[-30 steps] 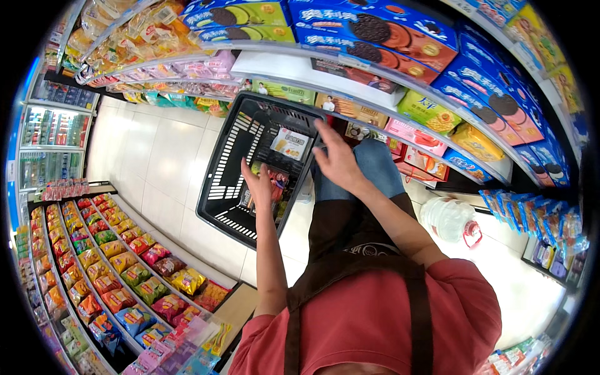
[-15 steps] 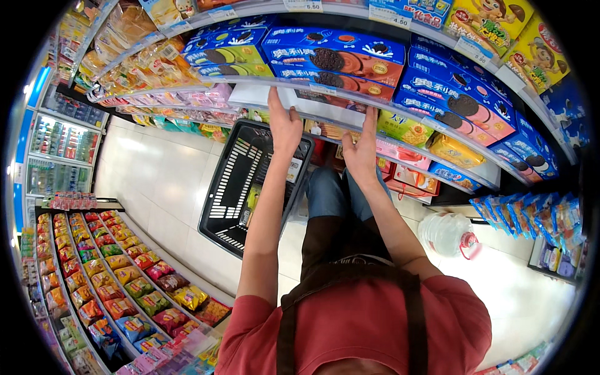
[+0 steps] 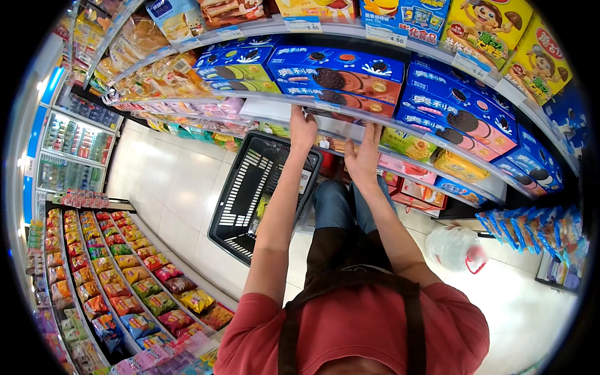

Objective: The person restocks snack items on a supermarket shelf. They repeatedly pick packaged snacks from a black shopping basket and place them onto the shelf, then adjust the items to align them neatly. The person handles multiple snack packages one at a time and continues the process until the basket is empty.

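White shelf runs beneath blue biscuit boxes; at its front edge the right hand is wide, thumb apart, while the left hand has fingertips hidden, grip cannot be told. Dark packet, partly covered, lies on the shelf between them, long axis apparently left to right, neither hand clearly nearer. Boxes carry bold white lettering, price tags small print

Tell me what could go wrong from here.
The left hand and right hand are close below the stacked blue boxes, so lifting them sharply might knock a box.

The left forearm crosses over the black basket in this view; drawing back could catch its rim.

The clear plastic bottle on the floor at the right could trip someone stepping back.
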A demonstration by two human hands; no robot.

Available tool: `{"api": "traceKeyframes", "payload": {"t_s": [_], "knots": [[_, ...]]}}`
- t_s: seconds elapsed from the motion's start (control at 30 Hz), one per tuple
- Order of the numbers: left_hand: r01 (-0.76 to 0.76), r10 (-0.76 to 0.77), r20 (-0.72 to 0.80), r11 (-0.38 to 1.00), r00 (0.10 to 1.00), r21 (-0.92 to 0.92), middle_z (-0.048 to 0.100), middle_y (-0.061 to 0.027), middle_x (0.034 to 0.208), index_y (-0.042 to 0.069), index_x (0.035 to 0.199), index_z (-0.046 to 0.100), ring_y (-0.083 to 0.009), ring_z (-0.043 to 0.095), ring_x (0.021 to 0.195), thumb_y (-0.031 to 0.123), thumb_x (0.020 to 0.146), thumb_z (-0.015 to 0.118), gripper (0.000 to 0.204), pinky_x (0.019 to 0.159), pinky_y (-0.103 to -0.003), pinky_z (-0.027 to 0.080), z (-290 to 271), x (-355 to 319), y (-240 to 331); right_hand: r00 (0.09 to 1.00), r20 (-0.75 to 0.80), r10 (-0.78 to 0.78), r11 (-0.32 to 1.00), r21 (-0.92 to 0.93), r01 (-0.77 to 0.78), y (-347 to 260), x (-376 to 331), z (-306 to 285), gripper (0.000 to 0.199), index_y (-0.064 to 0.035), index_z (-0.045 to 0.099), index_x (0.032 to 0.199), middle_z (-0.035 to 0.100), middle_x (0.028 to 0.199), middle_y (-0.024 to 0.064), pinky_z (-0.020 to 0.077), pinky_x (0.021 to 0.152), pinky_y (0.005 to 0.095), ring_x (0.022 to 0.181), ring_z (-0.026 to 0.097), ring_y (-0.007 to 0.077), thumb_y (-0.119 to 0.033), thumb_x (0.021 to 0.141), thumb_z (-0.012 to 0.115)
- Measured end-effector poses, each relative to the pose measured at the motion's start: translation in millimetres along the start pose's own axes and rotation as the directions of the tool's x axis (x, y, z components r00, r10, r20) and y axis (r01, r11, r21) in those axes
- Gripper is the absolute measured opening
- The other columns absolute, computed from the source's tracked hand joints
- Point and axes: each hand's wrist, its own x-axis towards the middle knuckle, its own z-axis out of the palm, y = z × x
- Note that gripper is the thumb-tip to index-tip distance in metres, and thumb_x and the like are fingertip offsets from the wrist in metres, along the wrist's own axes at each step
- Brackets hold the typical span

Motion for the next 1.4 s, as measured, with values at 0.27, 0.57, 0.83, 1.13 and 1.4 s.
{"api": "traceKeyframes", "payload": {"t_s": [0.27, 0.57, 0.83, 1.13, 1.4], "knots": [[0.020, -0.034, -0.107, 0.992, 0.994, -0.127, 0.051, -0.0273, 0.136, -0.002, 0.143, 0.034, -0.0369, 0.050, 0.128, -0.012, 0.082, 0.043, 0.062, 0.107, -0.038, 0.038, -14, -19, 3, 0.999, 0.037, -0.029, 0.998, 0.053, 0.027, -18, -9, -4, 0.069, -0.0044, 0.033, 0.148, 0.022, 0.153, 0.0332, 0.0297, 0.114, 0.0474, 0.141, 0.024, 0.0503, -0.002, 0.084, 0.062], [0.113, -0.164, -0.171, 0.955, 0.972, -0.275, 0.037, -0.0203, 0.151, 0.005, 0.150, 0.028, -0.0292, 0.034, 0.143, -0.016, 0.086, 0.039, 0.068, 0.114, -0.038, 0.029, -38, -48, 8, 0.992, 0.107, -0.070, 0.997, 0.046, 0.066, -35, -24, -3, 0.071, -0.0081, 0.036, 0.147, 0.015, 0.156, 0.0317, 0.0308, 0.113, 0.0468, 0.143, 0.022, 0.0489, -0.001, 0.082, 0.062], [0.050, -0.171, -0.301, 0.927, 0.938, -0.371, 0.038, -0.0164, 0.151, 0.007, 0.149, 0.031, -0.0272, 0.034, 0.143, -0.016, 0.086, 0.041, 0.068, 0.114, -0.037, 0.030, -66, -77, 12, 0.973, 0.183, -0.139, 0.989, 0.078, 0.126, -55, -42, 1, 0.070, -0.0091, 0.039, 0.146, 0.016, 0.156, 0.0295, 0.0290, 0.114, 0.0470, 0.143, 0.023, 0.0476, 0.000, 0.081, 0.063], [0.243, -0.442, -0.520, 0.881, 0.731, -0.406, 0.042, -0.0151, 0.148, 0.007, 0.147, 0.033, -0.0261, 0.040, 0.139, -0.017, 0.085, 0.042, 0.067, 0.113, -0.037, 0.032, -145, -183, -47, 0.810, 0.536, -0.238, 0.964, 0.229, 0.131, -68, -94, 53, 0.063, -0.0057, 0.043, 0.141, 0.020, 0.154, 0.0306, 0.0331, 0.112, 0.0462, 0.138, 0.032, 0.0479, 0.000, 0.081, 0.061], [0.430, -0.580, -0.648, 0.810, 0.494, -0.398, 0.046, -0.0199, 0.144, 0.002, 0.145, 0.034, -0.0285, 0.046, 0.134, -0.012, 0.084, 0.051, 0.065, 0.109, -0.037, 0.038, -186, -285, -128, 0.556, 0.799, -0.230, 0.973, 0.180, 0.144, -26, -143, 153, 0.055, -0.0110, 0.053, 0.134, 0.032, 0.150, 0.0305, 0.0325, 0.112, 0.0436, 0.138, 0.035, 0.0444, -0.004, 0.081, 0.062]]}}
